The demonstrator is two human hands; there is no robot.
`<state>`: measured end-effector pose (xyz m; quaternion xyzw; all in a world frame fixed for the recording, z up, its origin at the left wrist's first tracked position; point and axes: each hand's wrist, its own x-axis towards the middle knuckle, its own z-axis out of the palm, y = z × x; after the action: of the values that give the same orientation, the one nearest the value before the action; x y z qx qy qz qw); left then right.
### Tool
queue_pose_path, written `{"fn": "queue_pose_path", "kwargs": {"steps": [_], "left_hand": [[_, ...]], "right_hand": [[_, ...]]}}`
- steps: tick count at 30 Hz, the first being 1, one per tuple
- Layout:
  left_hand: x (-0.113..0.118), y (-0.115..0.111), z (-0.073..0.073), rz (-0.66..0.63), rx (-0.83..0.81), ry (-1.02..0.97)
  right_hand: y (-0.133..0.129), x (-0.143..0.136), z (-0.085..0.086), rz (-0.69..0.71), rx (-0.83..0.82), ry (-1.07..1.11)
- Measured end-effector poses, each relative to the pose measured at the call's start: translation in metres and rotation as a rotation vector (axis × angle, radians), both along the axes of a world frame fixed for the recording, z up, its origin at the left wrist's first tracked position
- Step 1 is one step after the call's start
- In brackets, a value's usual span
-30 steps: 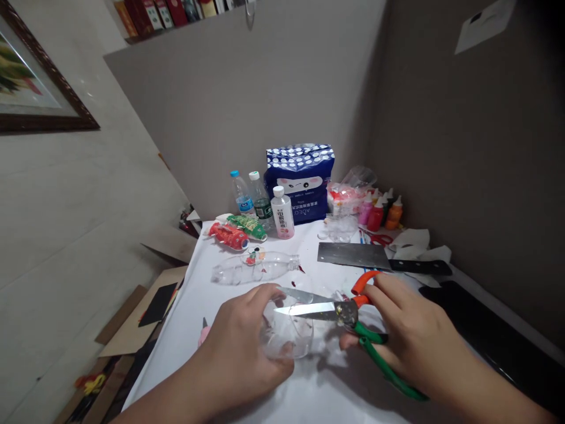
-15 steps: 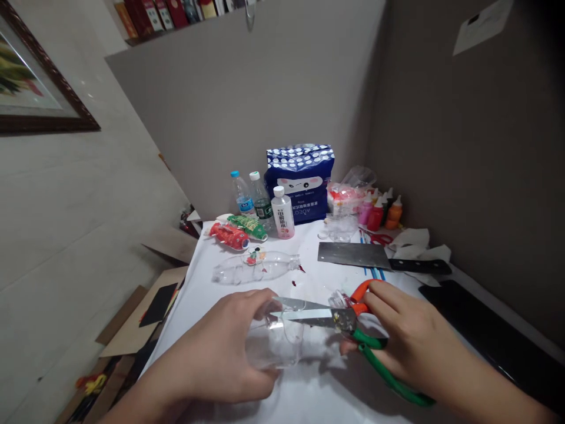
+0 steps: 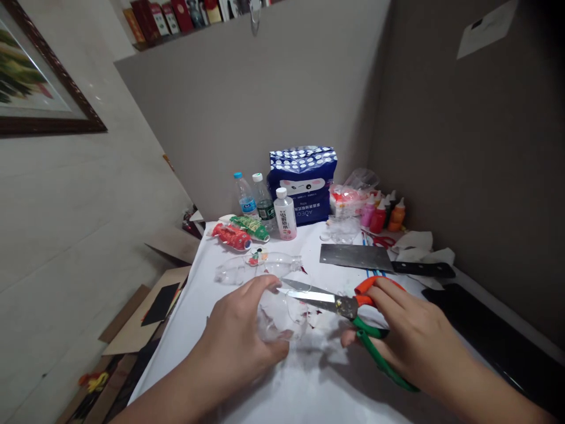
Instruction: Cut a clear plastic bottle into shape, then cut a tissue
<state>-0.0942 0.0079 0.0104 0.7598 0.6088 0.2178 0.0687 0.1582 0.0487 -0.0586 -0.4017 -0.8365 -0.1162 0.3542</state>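
My left hand (image 3: 241, 330) is wrapped round a clear plastic bottle piece (image 3: 280, 318), with the thumb below and the fingers above. In my right hand (image 3: 397, 324) is a pair of scissors (image 3: 348, 306) with orange and green handles. Their blades point left, slightly parted, and lie at the upper edge of the clear plastic; exactly where they meet it I cannot tell. Just beyond my hands a clear bottle (image 3: 260, 268) lies on its side on the white table covering (image 3: 282, 406). Small dark red specks mark the covering near its neck.
A cleaver (image 3: 357, 257) lies behind my right hand, near a black slab (image 3: 489, 335). Fish-shaped red (image 3: 232, 237) and green (image 3: 251, 227) pieces lie back left. Upright bottles (image 3: 285, 215), a blue bag (image 3: 304, 188) and paint bottles (image 3: 377, 218) line the back.
The clear plastic piece has been turned and raised a little by my left hand. The scissors have shifted slightly up with it, their blades still slightly parted.
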Motion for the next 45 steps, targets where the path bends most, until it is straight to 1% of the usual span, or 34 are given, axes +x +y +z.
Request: {"fn": "queue_pose_path", "kwargs": {"steps": [3, 7, 10, 13, 17, 22, 28, 30, 31, 33, 35, 37, 38, 40, 45], "left_hand": [[0.003, 0.001, 0.004, 0.010, -0.117, -0.027], [0.006, 0.001, 0.007, -0.039, -0.201, -0.026], [0.006, 0.000, 0.007, -0.045, -0.193, -0.005], [0.005, -0.001, 0.007, -0.069, -0.160, -0.017], [0.003, -0.001, 0.010, -0.108, -0.181, -0.037], [-0.001, 0.000, 0.018, -0.155, -0.260, -0.066], [-0.012, -0.002, 0.023, -0.239, -0.349, -0.101], [-0.011, -0.003, 0.023, -0.268, -0.341, -0.108], [-0.010, -0.003, 0.022, -0.272, -0.310, -0.109], [-0.006, -0.001, 0.018, -0.242, -0.190, -0.109], [-0.001, 0.001, 0.011, -0.146, -0.025, -0.102], [0.001, 0.004, 0.004, -0.049, 0.076, -0.072], [0.001, 0.005, 0.001, -0.019, 0.092, -0.050], [0.001, 0.006, -0.004, -0.001, 0.074, -0.017], [-0.001, 0.005, -0.009, -0.009, -0.056, -0.024]], "right_hand": [[0.001, 0.001, -0.001, -0.015, -0.028, -0.055], [0.002, 0.001, -0.001, -0.009, -0.067, -0.080], [0.003, 0.000, 0.000, -0.021, -0.055, -0.094], [0.002, 0.000, 0.002, -0.031, 0.000, -0.071], [0.000, 0.000, 0.004, -0.022, 0.059, -0.028], [-0.001, 0.000, 0.007, 0.059, 0.016, 0.008], [-0.004, -0.002, 0.006, 0.128, -0.031, 0.023], [-0.005, -0.001, 0.005, 0.142, -0.046, 0.032], [-0.005, 0.000, 0.004, 0.139, -0.054, 0.036], [-0.003, 0.001, 0.003, 0.110, -0.056, 0.043], [-0.002, 0.002, 0.002, 0.060, -0.051, 0.050], [-0.001, 0.002, 0.001, 0.018, -0.046, 0.050], [-0.001, 0.001, 0.000, 0.006, -0.054, 0.042], [-0.001, 0.000, -0.002, -0.010, -0.063, 0.007], [0.001, -0.001, 0.000, -0.054, -0.085, -0.076]]}}
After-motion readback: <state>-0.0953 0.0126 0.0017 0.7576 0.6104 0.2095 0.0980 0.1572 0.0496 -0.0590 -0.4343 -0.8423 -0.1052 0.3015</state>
